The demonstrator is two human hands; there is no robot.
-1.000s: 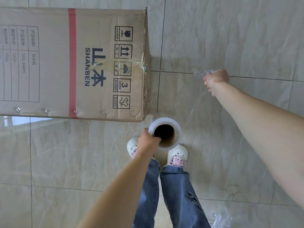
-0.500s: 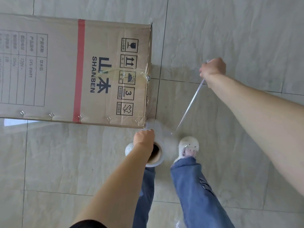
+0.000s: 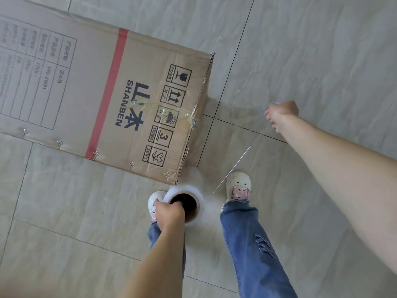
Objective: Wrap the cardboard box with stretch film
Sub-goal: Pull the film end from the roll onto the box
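Your left hand [image 3: 169,214] gripped the stretch film roll [image 3: 185,204] by its core, right hand [image 3: 282,112] pinched the film's loose end [image 3: 233,168]; you needed tension and an anchor on the cardboard box [image 3: 111,100] corner.

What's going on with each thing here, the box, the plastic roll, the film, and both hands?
cardboard box: lying on its side on the tiled floor, not yet wrapped, old tape across one edge.
stretch film roll: upright by the box corner, gripped at its core.
stretch film: clear sheet pulled out from the roll toward the right hand.
left hand: grips the roll's rim.
right hand: fist clenched on the film's free end.
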